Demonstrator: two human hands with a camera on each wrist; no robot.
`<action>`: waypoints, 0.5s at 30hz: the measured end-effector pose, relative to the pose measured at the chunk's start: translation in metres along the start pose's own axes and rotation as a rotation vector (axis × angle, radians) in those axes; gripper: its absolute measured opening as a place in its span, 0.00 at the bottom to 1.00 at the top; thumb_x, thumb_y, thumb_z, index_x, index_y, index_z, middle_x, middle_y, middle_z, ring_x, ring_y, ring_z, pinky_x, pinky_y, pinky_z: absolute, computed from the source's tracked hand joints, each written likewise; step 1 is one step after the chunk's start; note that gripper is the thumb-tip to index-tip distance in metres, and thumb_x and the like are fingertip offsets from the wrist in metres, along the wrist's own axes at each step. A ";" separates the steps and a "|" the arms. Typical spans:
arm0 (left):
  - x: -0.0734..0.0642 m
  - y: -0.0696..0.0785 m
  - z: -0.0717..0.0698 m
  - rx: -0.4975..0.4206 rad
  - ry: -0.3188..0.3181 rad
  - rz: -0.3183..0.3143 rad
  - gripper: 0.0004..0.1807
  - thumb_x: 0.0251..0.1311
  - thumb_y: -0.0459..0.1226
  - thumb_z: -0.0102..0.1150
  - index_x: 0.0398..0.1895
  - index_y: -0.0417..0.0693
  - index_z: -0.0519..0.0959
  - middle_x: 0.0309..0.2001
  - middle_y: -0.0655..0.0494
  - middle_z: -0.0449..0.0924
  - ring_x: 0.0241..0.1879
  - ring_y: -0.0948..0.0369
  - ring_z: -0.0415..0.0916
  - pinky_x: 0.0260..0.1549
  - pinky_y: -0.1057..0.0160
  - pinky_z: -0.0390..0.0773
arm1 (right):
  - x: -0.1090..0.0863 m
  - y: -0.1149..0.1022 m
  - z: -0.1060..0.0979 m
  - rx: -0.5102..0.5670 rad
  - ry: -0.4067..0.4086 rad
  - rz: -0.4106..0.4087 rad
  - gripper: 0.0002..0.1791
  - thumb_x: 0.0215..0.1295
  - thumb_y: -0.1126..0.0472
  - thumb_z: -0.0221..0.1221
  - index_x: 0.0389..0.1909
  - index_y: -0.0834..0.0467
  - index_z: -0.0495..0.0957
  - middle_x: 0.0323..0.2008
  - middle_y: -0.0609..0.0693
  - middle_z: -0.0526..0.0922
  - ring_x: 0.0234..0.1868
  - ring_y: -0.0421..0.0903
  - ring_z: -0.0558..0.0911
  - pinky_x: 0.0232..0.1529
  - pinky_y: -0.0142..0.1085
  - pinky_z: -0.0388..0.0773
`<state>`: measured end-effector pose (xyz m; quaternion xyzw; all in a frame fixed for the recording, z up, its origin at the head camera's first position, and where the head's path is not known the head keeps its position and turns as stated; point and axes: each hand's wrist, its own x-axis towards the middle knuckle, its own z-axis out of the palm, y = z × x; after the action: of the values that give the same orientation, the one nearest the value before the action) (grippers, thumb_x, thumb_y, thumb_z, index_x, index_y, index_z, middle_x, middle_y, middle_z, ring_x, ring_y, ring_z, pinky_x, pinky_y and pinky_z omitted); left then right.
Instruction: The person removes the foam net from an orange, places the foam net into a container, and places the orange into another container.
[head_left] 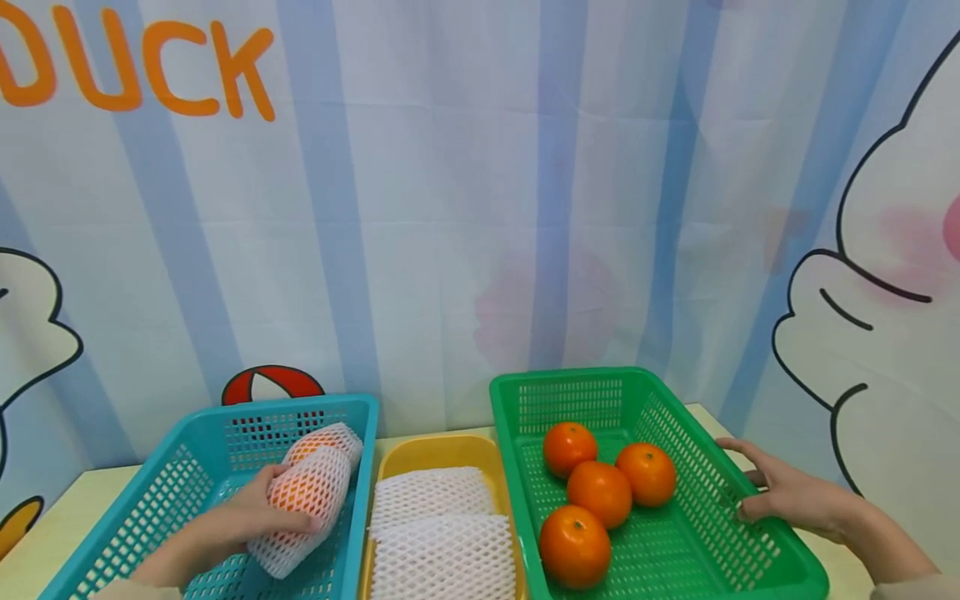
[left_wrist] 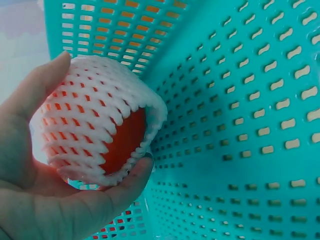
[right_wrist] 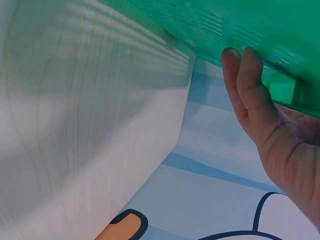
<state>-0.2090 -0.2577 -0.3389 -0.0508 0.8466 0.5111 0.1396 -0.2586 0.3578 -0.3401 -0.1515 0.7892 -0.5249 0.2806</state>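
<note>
My left hand (head_left: 258, 517) grips an orange in a white foam net sleeve (head_left: 303, 492), thumb on one side and fingers round the other. It is inside the blue basket (head_left: 161, 454), and the left wrist view shows bare orange skin at the open end of the sleeve (left_wrist: 95, 120). A second sleeved orange (head_left: 341, 437) lies just behind it. At the right, my right hand (head_left: 798, 496) holds the side rim of the green basket (head_left: 720, 450), thumb over the rim and fingers (right_wrist: 250, 85) against the outer wall. Several bare oranges (head_left: 600, 494) sit in that basket.
Between the two baskets stands a yellow tray (head_left: 435, 446) with white foam net sleeves (head_left: 442, 558) laid flat in it. All three containers are on a pale wooden table (right_wrist: 90, 120). A striped curtain (head_left: 450, 208) with cartoon prints hangs right behind them.
</note>
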 end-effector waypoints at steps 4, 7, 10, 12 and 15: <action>-0.003 0.002 -0.005 0.046 -0.001 0.040 0.46 0.51 0.39 0.63 0.64 0.33 0.43 0.49 0.34 0.64 0.41 0.50 0.71 0.34 0.50 0.76 | 0.000 -0.001 0.000 -0.002 -0.006 -0.001 0.50 0.59 0.72 0.52 0.67 0.66 0.22 0.58 0.86 0.40 0.50 0.59 0.74 0.42 0.50 0.73; -0.004 0.005 -0.008 0.075 0.011 0.069 0.47 0.50 0.39 0.64 0.65 0.34 0.45 0.49 0.34 0.65 0.41 0.50 0.71 0.35 0.51 0.76 | 0.000 -0.001 0.000 -0.003 -0.008 -0.003 0.50 0.59 0.71 0.52 0.67 0.66 0.22 0.59 0.86 0.40 0.50 0.59 0.74 0.42 0.50 0.73; -0.007 0.007 -0.011 0.070 0.010 0.090 0.47 0.49 0.37 0.64 0.65 0.34 0.45 0.50 0.34 0.65 0.41 0.50 0.71 0.34 0.50 0.76 | -0.001 -0.001 0.001 0.001 -0.009 -0.004 0.50 0.59 0.71 0.52 0.67 0.66 0.21 0.58 0.86 0.40 0.49 0.59 0.75 0.42 0.50 0.74; -0.008 0.008 -0.014 0.071 0.010 0.102 0.47 0.49 0.37 0.64 0.66 0.34 0.45 0.50 0.35 0.65 0.41 0.51 0.71 0.34 0.51 0.76 | -0.001 -0.001 0.001 0.009 -0.012 -0.004 0.50 0.60 0.71 0.51 0.67 0.65 0.21 0.58 0.86 0.40 0.49 0.58 0.75 0.42 0.50 0.74; -0.009 0.011 -0.017 0.103 0.027 0.114 0.47 0.49 0.37 0.65 0.66 0.34 0.46 0.50 0.35 0.65 0.41 0.51 0.71 0.34 0.51 0.75 | -0.001 -0.001 0.000 0.022 -0.021 -0.004 0.50 0.60 0.71 0.51 0.67 0.65 0.21 0.58 0.86 0.42 0.48 0.58 0.76 0.42 0.50 0.74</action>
<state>-0.2057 -0.2685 -0.3196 -0.0022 0.8751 0.4733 0.1015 -0.2576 0.3575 -0.3388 -0.1555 0.7800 -0.5326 0.2893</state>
